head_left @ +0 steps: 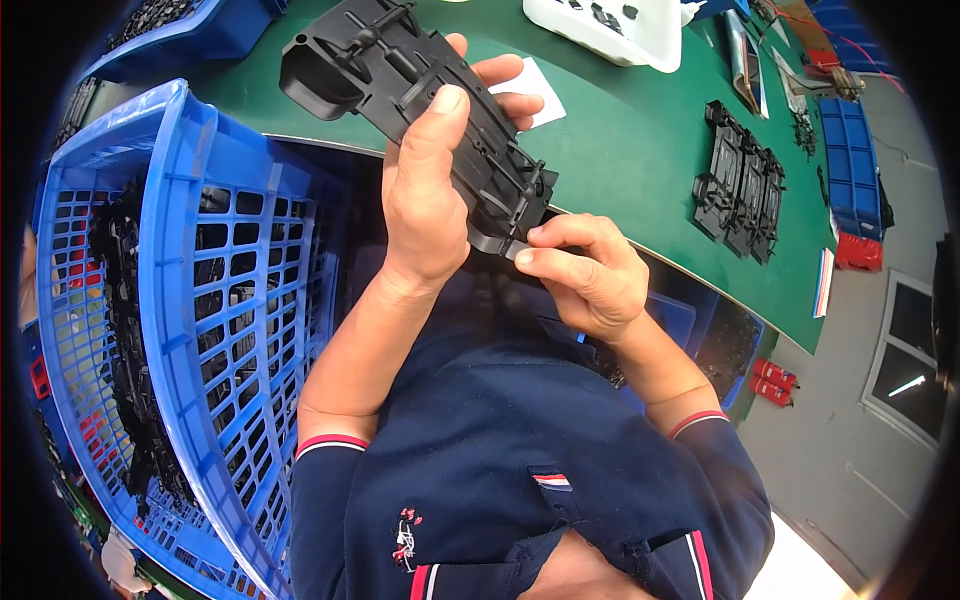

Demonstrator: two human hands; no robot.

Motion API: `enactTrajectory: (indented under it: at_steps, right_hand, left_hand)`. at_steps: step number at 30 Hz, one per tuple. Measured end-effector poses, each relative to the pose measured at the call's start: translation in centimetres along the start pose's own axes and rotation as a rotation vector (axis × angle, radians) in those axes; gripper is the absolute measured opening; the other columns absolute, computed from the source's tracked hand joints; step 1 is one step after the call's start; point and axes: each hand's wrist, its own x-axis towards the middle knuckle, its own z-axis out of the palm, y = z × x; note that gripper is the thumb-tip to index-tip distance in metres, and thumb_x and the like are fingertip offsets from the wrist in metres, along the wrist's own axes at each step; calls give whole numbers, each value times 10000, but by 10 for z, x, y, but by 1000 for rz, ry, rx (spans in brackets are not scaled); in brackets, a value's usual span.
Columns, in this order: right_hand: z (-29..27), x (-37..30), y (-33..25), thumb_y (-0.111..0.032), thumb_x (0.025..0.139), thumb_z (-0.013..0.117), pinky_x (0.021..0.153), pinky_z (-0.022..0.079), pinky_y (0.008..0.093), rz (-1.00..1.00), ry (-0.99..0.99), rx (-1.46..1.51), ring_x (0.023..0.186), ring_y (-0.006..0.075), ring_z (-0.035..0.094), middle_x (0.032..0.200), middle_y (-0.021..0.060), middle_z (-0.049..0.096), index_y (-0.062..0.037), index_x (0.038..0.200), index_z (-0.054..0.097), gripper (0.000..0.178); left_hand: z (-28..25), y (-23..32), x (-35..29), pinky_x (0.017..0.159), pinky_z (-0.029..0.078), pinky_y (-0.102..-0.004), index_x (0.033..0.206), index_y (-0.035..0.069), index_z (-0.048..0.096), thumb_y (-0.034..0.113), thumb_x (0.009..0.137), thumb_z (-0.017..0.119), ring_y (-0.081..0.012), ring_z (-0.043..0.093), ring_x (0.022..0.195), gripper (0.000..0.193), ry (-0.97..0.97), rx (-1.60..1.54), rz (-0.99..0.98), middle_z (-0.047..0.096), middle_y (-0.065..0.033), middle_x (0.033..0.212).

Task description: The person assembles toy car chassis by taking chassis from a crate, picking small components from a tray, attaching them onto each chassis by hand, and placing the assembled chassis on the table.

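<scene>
A long black plastic chassis with moulded posts and ribs is tilted over the near edge of the green table. My left hand is closed around its middle, with the thumb on the upper face and the fingers behind the far edge. At the lower end, my right hand pinches the corner between thumb and forefinger. Whether a separate small part sits in that pinch cannot be made out. Similar black chassis lie side by side on the table to the right.
A tall blue slatted crate holding black parts stands close on my left. On the green table are a white tray of small black pieces and a white paper. A blue bin sits at the far left.
</scene>
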Motion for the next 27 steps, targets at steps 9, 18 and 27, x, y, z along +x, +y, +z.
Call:
enactTrajectory:
  at_steps: [9,18,27]
  right_hand:
    - [0,2,-2,72,640,759,645,502,259,65,-41,33,751,177,602,889,67,603,-94,909,706,321]
    - [-1,9,-1,107,608,688,609,497,291,97,-48,62,722,214,610,858,69,605,-71,898,708,340]
    - [-51,82,22,-37,835,647,625,494,241,564,65,261,693,115,618,803,75,661,6,890,684,79]
  left_hand:
    - [2,0,-4,963,428,-430,1348,16,328,283,952,388,-291,572,1059,482,-16,-8,-17,500,-224,1255]
    - [3,-5,-2,880,470,-356,1360,-23,348,236,929,477,-213,600,954,519,68,-88,6,564,-167,1167]
    - [-39,-7,0,904,473,-407,1378,-45,311,269,956,353,-279,607,994,528,149,-40,-210,528,-214,1212]
